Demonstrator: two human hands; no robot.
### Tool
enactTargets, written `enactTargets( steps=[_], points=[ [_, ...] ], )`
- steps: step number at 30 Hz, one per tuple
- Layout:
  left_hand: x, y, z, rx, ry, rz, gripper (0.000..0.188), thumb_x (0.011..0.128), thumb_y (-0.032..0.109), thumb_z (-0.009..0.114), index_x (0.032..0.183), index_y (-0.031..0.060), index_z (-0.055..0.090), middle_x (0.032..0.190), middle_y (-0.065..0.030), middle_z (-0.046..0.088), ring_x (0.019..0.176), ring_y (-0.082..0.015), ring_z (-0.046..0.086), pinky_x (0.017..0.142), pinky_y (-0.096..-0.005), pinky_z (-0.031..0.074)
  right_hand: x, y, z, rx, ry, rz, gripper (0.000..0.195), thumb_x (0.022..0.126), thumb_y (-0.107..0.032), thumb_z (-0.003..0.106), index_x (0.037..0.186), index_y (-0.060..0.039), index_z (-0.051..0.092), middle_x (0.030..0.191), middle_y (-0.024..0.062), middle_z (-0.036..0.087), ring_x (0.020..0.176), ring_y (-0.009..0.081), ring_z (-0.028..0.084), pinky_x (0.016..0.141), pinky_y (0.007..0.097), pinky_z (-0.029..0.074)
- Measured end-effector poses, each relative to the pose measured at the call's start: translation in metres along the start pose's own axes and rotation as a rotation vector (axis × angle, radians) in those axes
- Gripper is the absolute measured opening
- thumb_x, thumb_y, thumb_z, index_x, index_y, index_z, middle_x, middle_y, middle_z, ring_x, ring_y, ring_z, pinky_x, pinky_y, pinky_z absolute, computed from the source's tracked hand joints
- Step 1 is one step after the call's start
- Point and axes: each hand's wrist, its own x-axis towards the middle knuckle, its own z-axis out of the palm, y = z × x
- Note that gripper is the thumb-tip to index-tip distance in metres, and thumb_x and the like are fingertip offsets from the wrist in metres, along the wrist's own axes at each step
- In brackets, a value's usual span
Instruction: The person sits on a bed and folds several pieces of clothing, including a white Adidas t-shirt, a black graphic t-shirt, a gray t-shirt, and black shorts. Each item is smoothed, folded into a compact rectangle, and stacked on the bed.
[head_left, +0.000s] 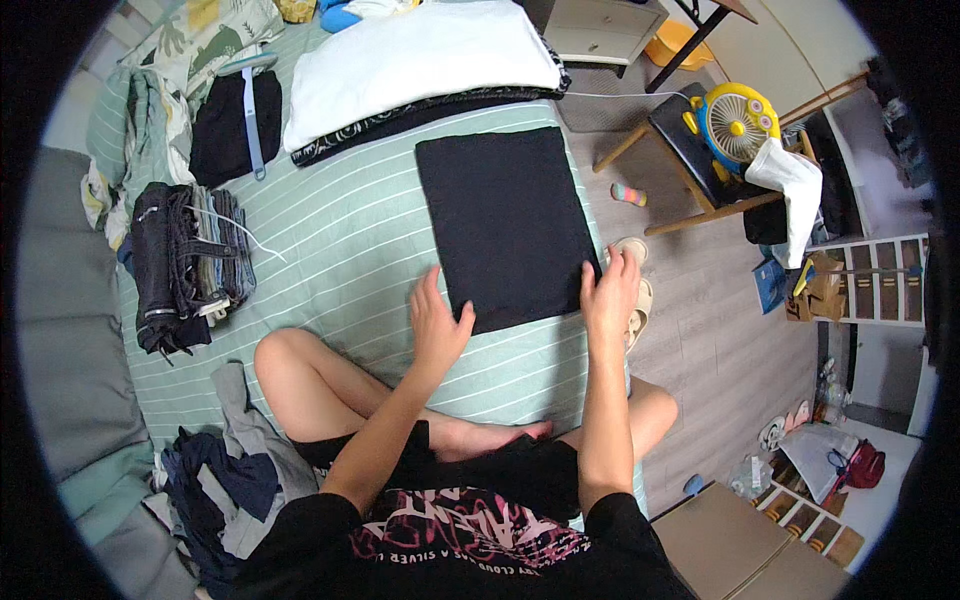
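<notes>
A folded black cloth (517, 225), flat and roughly rectangular, lies on a green bedsheet with white stripes (337, 247). At its near left corner is my left hand (439, 322), fingers spread, the thumb over the cloth's edge. My right hand (609, 296) is beside the near right corner, thumb and fingers apart, with the fingertips at the cloth's right edge. Neither hand grips anything that I can see; whether the fingertips press on the cloth I cannot tell. Beyond it sits a stack of folded clothes with a white one (420, 67) on top.
Rolled and folded trousers (191, 262) lie at the left. Behind them is a black folded garment (232, 127) with a light blue strap (253, 124). Crumpled clothes (240, 480) are by my left knee. Right of the bed, a chair (679, 142) holds a yellow-and-blue fan (735, 127).
</notes>
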Motion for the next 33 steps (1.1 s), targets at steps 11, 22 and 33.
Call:
enactTargets(
  steps=[11,22,33],
  points=[
    [0.097,-0.038,-0.002,0.234,-0.071,0.396,0.076,0.082,0.04,0.072,0.147,0.0098,0.044,0.156,-0.0264,0.031,0.147,-0.043,0.027,0.118,-0.0593,0.022,0.09,-0.099,0.092,0.107,-0.33,-0.669,0.058,0.087,-0.031,0.066,0.141,-0.0131,0.053,0.149,0.0149,0.046,0.137,0.038,0.041,0.114,0.0568,0.028],
    [-0.189,-0.186,-0.331,0.708,0.748,-0.489,0.055,0.077,0.019,0.072,0.129,0.0062,0.055,0.138,-0.0286,0.045,0.132,-0.0481,0.04,0.11,-0.0569,0.033,0.02,-0.118,0.092,0.117,-0.213,-0.504,0.056,0.104,-0.035,0.047,0.151,-0.0075,0.038,0.16,0.0208,0.03,0.149,0.0441,0.021,0.119,0.0596,0.018],
    [-0.381,-0.232,-0.434,1.026,0.68,-1.058,0.047,0.082,0.027,0.071,0.124,0.0079,0.061,0.127,-0.021,0.06,0.118,-0.0395,0.058,0.1,-0.0472,0.047,-0.083,-0.173,0.02,0.533,-0.427,-0.608,0.043,0.1,-0.017,0.054,0.139,-0.0005,0.051,0.151,0.0223,0.043,0.146,0.0404,0.03,0.12,0.049,0.023]
  ],
)
